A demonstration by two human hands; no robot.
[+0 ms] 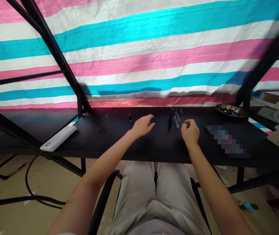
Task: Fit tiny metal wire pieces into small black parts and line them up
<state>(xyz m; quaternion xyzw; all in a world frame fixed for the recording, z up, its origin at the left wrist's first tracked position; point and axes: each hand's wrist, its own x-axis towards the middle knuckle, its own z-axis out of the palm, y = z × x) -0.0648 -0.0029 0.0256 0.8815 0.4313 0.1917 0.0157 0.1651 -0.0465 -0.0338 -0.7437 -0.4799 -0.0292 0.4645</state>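
My left hand [142,126] hovers over or rests on the black table, its thumb and forefinger apart with nothing visible between them. My right hand [190,133] has its fingers curled into a pinch; anything between the fingertips is too small to make out. Just left of it lies a cluster of small clear pieces [177,120] in rough rows. Beside them is a slim black object [170,121]. Beyond my left hand lies a short dark cylinder with a pale band [130,118].
A long white case [59,138] lies at the table's left end. Thin black bits [102,129] and white scraps [106,115] are scattered nearby. At right are a shiny metal dish [232,110] and a pixelated flat object [227,141]. Black frame bars [63,65] rise before a striped sheet.
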